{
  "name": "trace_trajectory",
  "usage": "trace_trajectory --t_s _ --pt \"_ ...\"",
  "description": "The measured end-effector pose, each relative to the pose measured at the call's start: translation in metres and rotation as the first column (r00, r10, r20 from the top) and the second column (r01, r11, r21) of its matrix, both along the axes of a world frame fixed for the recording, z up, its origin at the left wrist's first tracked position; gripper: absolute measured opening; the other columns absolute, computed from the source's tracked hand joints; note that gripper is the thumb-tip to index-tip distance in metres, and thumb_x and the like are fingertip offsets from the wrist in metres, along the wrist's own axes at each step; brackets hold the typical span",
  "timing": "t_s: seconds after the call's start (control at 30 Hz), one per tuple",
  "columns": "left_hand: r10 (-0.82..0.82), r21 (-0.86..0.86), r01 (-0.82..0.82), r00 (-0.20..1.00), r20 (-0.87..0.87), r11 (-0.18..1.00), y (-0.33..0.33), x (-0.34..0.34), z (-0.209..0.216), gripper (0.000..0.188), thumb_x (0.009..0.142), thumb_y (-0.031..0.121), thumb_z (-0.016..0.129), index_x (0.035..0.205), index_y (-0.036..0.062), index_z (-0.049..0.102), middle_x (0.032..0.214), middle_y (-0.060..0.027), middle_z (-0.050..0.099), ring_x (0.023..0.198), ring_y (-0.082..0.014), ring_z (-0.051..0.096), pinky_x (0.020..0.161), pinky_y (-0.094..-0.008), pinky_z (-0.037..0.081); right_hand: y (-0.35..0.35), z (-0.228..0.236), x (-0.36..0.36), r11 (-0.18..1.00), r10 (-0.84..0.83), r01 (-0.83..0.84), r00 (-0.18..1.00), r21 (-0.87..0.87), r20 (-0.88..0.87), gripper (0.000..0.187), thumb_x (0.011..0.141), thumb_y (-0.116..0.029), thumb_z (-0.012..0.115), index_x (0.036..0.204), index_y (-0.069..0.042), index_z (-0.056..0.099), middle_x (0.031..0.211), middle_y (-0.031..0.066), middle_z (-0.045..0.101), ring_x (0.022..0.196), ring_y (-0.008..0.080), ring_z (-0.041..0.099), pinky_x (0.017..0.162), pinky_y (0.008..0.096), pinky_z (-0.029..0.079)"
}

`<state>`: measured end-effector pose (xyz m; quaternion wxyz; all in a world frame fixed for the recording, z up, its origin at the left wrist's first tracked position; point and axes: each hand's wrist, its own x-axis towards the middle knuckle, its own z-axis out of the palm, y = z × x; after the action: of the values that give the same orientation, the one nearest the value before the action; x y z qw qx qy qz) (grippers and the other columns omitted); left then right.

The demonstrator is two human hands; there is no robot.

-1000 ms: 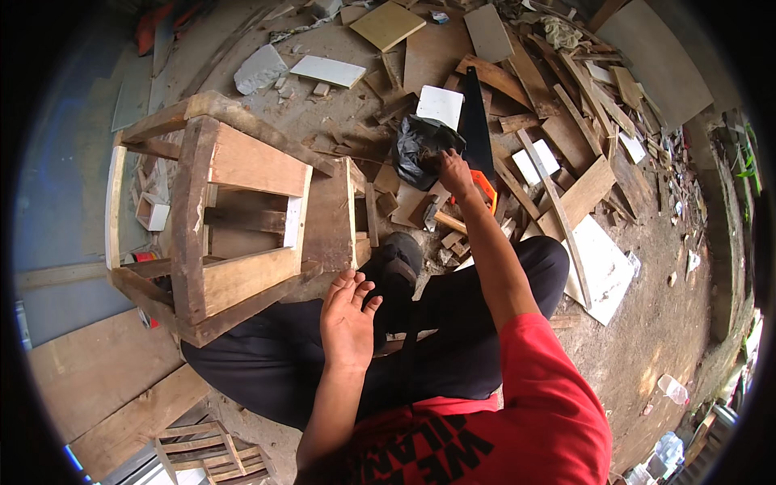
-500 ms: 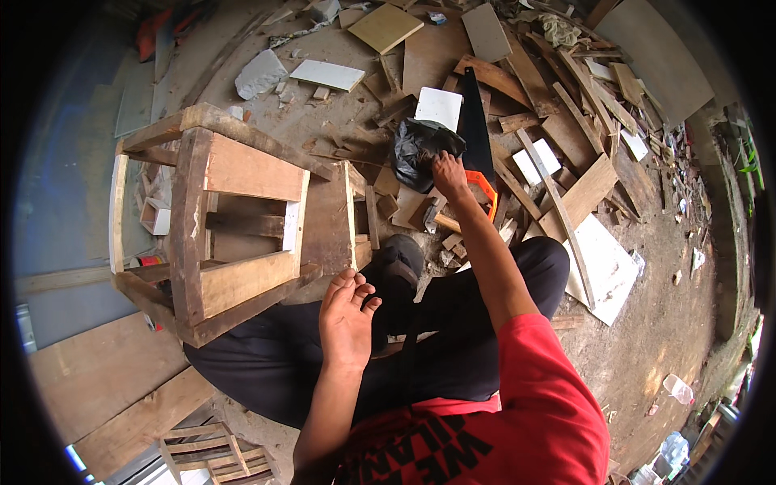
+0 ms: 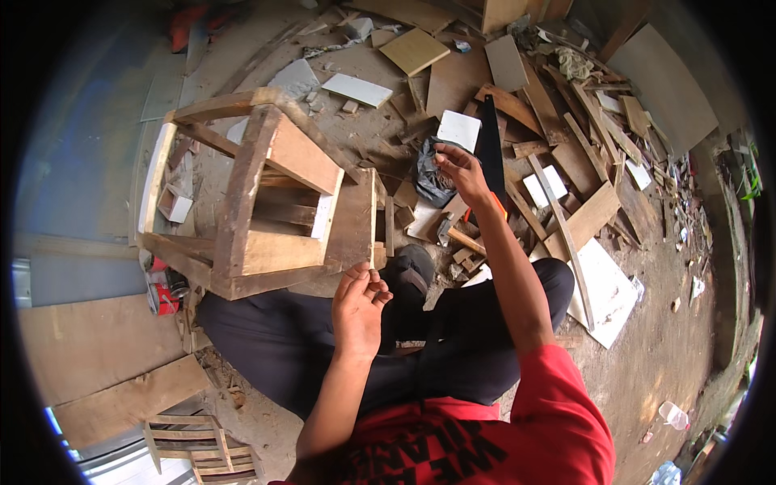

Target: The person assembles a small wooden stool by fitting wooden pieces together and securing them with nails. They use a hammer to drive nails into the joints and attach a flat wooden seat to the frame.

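Note:
My right hand (image 3: pixel 461 171) is raised just above a black plastic bag (image 3: pixel 432 182) on the ground. Its thumb and fingertips are pinched together; anything between them is too small to name. The bag's mouth gapes and something brownish shows inside. Palm up over my lap, my left hand (image 3: pixel 357 311) has loosely bent fingers and a bare palm, with its tips near the edge of a wooden frame (image 3: pixel 234 210). That frame, built of dark and pale boards like a small stool or chair, lies tilted at my left leg.
A handsaw (image 3: pixel 490 149) with an orange handle lies beyond the bag. A hammer (image 3: pixel 461 236) rests nearer my shoe. Wood offcuts (image 3: pixel 586 214) and white boards (image 3: pixel 618 287) litter the right side. At lower left are a slatted wooden piece (image 3: pixel 198 449) and a red can-like object (image 3: pixel 164 295).
My right hand has lifted out of the bag, fingertips now pinched, and the bag's mouth shows. My left fingers have bent a little more. The whole view has shifted slightly.

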<state>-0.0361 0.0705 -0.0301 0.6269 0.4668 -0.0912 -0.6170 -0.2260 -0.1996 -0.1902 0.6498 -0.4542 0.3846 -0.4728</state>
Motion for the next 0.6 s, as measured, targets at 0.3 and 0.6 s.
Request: trace_trajectory --t_s 0.3,0.6 --pt "-0.048 -0.17 0.075 0.986 0.157 0.982 -0.008 0.004 0.032 0.018 0.099 0.018 0.056 0.114 0.0074 0.059 0.098 -0.0044 0.058 0.09 -0.0167 0.056 0.083 -0.0341 0.046 0.061 0.133 0.037 0.959 0.281 -0.253 0.793 -0.127 0.541 0.021 0.1 -0.009 0.061 0.119 -0.003 0.068 0.099 0.0054 0.069 0.092 0.0149 0.064 0.085 0.0328 0.051" --pt "0.134 -0.475 0.296 0.718 0.683 0.829 0.035 0.049 0.132 0.018 0.097 0.011 0.053 0.109 -0.0032 0.056 0.091 -0.0123 0.057 0.086 -0.0203 0.057 0.079 -0.0329 0.047 0.105 0.2 0.058 0.938 0.303 -0.237 0.915 -0.253 0.265 0.019 0.097 -0.011 0.067 0.111 0.001 0.067 0.102 0.0089 0.072 0.099 0.0151 0.065 0.091 0.031 0.049"
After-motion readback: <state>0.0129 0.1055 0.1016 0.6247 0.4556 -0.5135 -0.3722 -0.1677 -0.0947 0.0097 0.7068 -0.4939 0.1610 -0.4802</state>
